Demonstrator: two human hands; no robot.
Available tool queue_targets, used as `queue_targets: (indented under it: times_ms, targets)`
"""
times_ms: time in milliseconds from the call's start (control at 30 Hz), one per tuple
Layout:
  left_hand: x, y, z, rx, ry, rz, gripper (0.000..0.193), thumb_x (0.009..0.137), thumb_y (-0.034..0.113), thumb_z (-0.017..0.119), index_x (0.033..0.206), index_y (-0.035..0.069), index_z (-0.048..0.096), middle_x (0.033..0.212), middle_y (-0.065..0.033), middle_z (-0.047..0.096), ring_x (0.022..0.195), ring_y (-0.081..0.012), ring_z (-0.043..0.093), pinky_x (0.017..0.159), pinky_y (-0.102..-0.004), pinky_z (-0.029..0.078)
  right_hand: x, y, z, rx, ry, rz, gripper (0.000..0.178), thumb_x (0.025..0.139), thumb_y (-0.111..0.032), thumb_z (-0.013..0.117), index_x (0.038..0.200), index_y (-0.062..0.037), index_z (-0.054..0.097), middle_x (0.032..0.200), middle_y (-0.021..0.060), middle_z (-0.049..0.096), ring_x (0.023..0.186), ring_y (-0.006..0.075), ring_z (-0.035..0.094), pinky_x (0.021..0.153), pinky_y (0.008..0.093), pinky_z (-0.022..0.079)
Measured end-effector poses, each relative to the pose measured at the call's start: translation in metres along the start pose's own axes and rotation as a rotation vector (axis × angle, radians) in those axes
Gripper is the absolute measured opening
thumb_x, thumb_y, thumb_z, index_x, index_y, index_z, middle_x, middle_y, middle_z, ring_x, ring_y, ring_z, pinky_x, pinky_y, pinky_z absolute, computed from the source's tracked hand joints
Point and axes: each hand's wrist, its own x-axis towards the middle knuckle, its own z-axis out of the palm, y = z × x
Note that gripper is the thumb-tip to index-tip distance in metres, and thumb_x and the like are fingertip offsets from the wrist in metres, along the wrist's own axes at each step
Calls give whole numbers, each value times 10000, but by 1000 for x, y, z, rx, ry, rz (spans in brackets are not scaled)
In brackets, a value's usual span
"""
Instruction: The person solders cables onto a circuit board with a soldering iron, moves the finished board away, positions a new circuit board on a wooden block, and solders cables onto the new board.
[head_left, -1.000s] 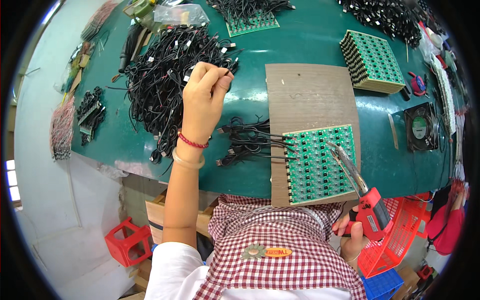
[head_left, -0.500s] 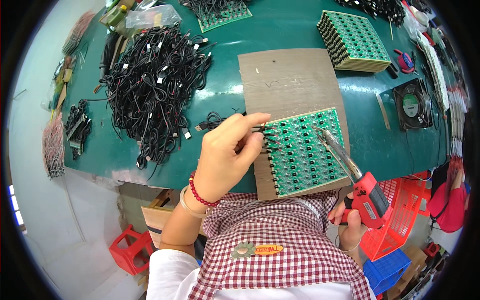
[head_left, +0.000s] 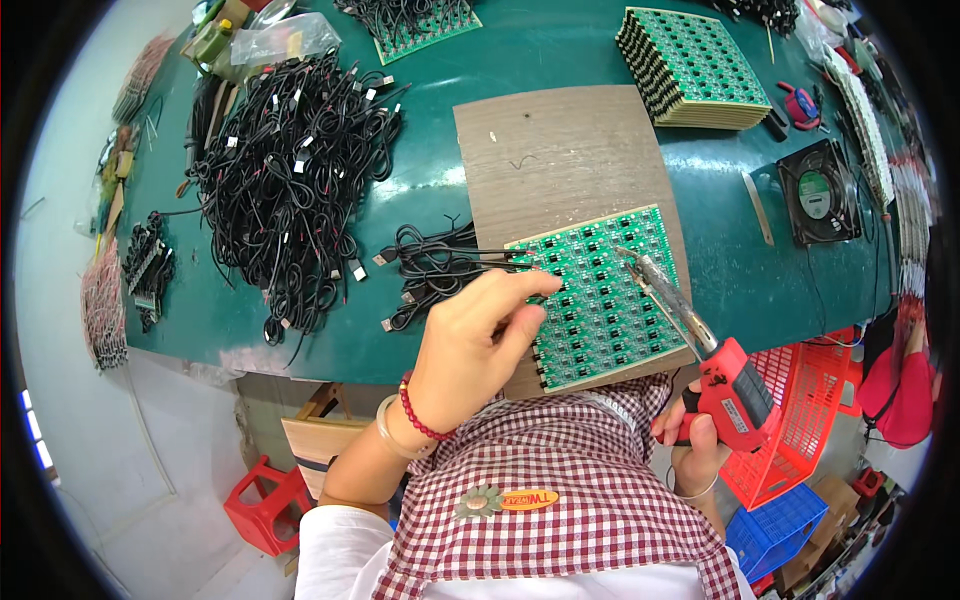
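A green circuit board panel with rows of small black parts lies slightly turned on a brown board. My left hand is bent over the panel's left edge, index fingertip and thumb close to its surface; whatever they pinch is hidden. Beside that hand, black USB cables lie bundled, their wire ends reaching the panel's upper left edge. My right hand grips a red and black soldering gun. Its metal tip sits over the panel's upper right part.
A large heap of black cables covers the green table's left side. Stacked circuit panels stand at the back right, near red-handled pliers and a black fan. Red crates stand below the table's right edge.
My left hand has moved right and down along the panel's left edge, uncovering the bundled cables and wires at the panel. The soldering gun keeps nearly the same place over the panel.
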Motion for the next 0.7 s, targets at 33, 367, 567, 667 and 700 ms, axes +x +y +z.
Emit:
queue_targets:
  times_ms: [33,367,567,667,700]
  targets:
    - [-1,8,2,-11,-19,-112,223,803,3,670,1023,20,636,818,-94,602,641,-203,611,559,-290,478,0,-1,-1,-15,-23,1,357,922,-303,561,1002,44,543,713,106,584,584,150,533,558,301,477]
    - [-7,2,24,348,82,-22,118,781,-30,653,859,9,574,807,-104,558,633,-247,591,548,-321,472,-13,5,-22,-213,-202,151,320,862,-176,647,1055,67,566,750,121,636,663,177,612,636,311,516]
    - [-15,1,26,243,159,3,176,789,-36,633,949,22,585,795,-104,529,659,-243,565,557,-329,448,-12,5,-22,-215,-230,175,347,856,-211,666,1048,63,575,736,115,637,649,179,615,625,308,513]
    - [-10,20,-4,306,132,-97,187,810,-41,612,987,17,615,789,-94,528,657,-205,549,561,-288,429,-11,6,-23,-206,-223,182,364,879,-249,648,1057,61,576,762,114,646,663,172,612,627,302,509]
    - [-12,22,-17,344,181,-94,177,816,-42,607,983,14,630,787,-87,530,646,-185,538,559,-274,420,-12,5,-23,-196,-216,175,375,893,-270,636,1062,60,576,777,114,650,671,169,609,629,300,507]
